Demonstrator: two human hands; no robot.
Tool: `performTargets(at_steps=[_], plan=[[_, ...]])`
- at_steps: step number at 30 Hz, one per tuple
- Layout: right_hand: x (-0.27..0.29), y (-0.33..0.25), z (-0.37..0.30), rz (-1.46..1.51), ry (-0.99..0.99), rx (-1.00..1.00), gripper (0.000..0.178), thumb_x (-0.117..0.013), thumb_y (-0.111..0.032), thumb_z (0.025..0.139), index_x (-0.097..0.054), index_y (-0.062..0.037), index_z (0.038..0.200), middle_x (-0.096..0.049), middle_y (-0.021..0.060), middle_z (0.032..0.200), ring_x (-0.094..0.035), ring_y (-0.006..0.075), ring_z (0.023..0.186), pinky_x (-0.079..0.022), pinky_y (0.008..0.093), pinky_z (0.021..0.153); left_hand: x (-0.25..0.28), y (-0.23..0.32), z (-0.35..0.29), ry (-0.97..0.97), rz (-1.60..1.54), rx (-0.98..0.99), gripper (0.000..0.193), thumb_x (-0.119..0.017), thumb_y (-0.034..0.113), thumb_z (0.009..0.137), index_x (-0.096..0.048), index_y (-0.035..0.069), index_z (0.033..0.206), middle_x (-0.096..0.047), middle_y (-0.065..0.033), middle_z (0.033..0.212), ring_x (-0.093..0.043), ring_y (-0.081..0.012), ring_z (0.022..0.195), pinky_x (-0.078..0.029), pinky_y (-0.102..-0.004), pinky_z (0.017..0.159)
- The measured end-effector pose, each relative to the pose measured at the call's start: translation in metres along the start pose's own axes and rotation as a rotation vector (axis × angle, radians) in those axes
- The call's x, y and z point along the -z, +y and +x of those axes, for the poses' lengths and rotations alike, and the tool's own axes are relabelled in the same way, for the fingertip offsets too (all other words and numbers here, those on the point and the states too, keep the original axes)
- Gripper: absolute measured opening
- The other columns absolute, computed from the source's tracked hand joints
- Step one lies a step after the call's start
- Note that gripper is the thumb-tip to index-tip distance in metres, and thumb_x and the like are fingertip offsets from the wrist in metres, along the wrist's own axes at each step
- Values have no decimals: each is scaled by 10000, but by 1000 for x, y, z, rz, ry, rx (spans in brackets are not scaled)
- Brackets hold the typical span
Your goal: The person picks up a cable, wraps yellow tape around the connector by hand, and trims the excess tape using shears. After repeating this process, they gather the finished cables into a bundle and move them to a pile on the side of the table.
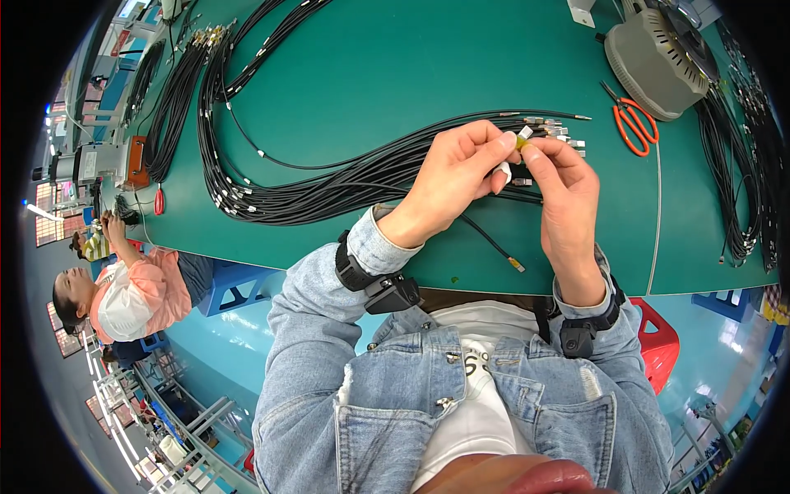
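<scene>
Above the near part of the green table, my left hand (pixel 453 177) and my right hand (pixel 569 193) meet with fingertips almost touching. Both pinch a small cable connector (pixel 525 132) with a pale end and a yellow band. A small white piece (pixel 504 170) shows under the left fingers; its kind is unclear. Behind and below the hands lies a thick bundle of black cables (pixel 346 191), its metal plugs (pixel 553 128) just beyond the fingers. One loose cable end with a yellow-marked plug (pixel 516 264) points toward me.
Orange-handled scissors (pixel 634 125) lie at the right, beside a grey round-bodied machine (pixel 654 66). More black cables hang in coils at the far left (pixel 170 115) and right edge (pixel 728 156). A co-worker (pixel 132 288) sits at left; a red stool (pixel 656 342) stands near my right side.
</scene>
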State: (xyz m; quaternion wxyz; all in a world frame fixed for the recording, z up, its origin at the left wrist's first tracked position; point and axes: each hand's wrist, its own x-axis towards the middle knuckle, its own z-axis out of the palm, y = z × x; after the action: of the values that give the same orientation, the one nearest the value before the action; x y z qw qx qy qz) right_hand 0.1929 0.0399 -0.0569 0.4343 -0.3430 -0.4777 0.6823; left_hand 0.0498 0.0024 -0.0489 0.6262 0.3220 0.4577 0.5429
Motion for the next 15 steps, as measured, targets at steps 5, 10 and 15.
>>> performTargets(at_steps=[5, 10, 15], plan=[[1, -1, 0, 34, -8, -12, 113, -567, -60, 864, -601, 15, 942, -628, 64, 883, -571, 116, 841, -421, 243, 799, 0, 1, -1, -14, -6, 1, 237, -472, 233, 935, -570, 39, 841, -556, 10, 673, -452, -24, 509, -250, -158, 407], [2, -2, -1, 40, -19, -29, 113, -571, -57, 861, -601, 20, 938, -627, 62, 887, -570, 117, 842, -425, 246, 795, -4, 5, -3, -17, 30, 38, 265, -467, 271, 933, -567, 60, 808, -530, 27, 622, -439, -13, 507, -280, -145, 429], [4, 0, 0, 47, 11, -27, 139, -581, -56, 855, -603, 29, 962, -628, 62, 900, -567, 111, 843, -427, 237, 782, -12, 6, -6, 73, 81, -43, 173, -514, 152, 906, -565, 10, 821, -527, 4, 616, -450, -29, 495, -295, -173, 409]])
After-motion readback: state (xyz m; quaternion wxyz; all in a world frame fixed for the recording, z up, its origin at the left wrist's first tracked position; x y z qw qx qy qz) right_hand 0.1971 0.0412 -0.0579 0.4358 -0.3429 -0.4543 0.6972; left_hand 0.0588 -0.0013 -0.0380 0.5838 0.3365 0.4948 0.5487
